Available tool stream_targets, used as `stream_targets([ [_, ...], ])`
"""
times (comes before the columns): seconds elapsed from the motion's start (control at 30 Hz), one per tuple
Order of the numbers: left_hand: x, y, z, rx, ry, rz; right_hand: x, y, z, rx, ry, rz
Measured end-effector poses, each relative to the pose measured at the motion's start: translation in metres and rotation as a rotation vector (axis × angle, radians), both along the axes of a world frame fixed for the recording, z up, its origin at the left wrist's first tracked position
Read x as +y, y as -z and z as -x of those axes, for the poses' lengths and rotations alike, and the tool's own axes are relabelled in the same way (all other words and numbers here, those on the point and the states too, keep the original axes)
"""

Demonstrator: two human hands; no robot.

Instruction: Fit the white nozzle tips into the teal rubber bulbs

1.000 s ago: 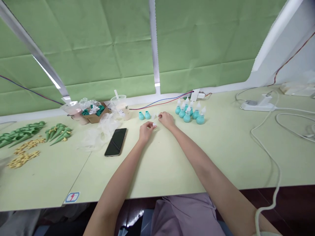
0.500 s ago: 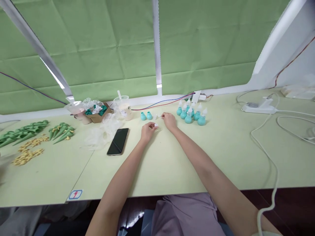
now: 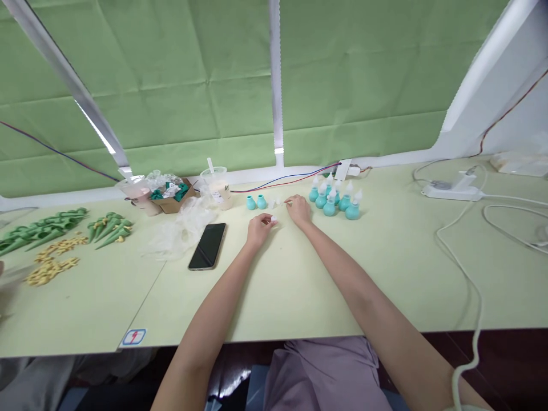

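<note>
My left hand [image 3: 258,229] is closed in a pinch on a small white plastic piece [image 3: 274,219], low over the table. My right hand [image 3: 298,211] is just beyond it to the right, its thumb and forefinger slightly apart with nothing visible between them. Small white pieces [image 3: 278,202] lie beside the right fingertips; their exact shape is too small to tell. Two turquoise bulb-shaped pots [image 3: 256,202] with open tops stand behind my left hand. To the right of my right hand is a cluster of several turquoise pots [image 3: 329,209] topped with white pointed tips.
A black phone [image 3: 208,246] lies left of my left arm. Behind it are crumpled plastic bags [image 3: 175,235], drink cups [image 3: 220,191] and a cardboard box [image 3: 172,204]. Green cones [image 3: 47,228] and yellow pieces [image 3: 51,269] lie far left, near another person's blurred hand. A power strip [image 3: 454,191] and white cable [image 3: 460,260] are at right.
My right hand has drawn back slightly from the small white pieces, and its fingertips have parted. My left hand keeps its pinch on the white piece.
</note>
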State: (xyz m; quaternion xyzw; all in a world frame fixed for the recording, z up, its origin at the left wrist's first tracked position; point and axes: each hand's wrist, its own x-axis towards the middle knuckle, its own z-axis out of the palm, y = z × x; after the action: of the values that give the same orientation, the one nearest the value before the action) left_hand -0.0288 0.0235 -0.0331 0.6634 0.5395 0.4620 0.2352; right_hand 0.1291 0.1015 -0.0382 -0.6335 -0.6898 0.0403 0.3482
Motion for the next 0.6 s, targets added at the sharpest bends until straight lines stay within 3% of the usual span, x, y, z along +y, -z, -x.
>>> stream_targets([
  [0.13, 0.001, 0.001, 0.001, 0.015, 0.019, -0.007, 0.001, -0.001, 0.006, -0.103, -0.107, -0.082],
  [0.37, 0.000, 0.000, 0.000, 0.019, 0.030, 0.004, 0.007, 0.000, 0.011, -0.241, -0.158, -0.054],
  [0.5, -0.001, 0.000, 0.000, 0.023, 0.048, -0.003, -0.002, -0.006, 0.011, -0.019, -0.214, -0.134],
  [0.6, -0.002, -0.001, 0.000, 0.029, 0.056, 0.002, -0.015, -0.010, 0.009, 0.247, -0.254, -0.093],
])
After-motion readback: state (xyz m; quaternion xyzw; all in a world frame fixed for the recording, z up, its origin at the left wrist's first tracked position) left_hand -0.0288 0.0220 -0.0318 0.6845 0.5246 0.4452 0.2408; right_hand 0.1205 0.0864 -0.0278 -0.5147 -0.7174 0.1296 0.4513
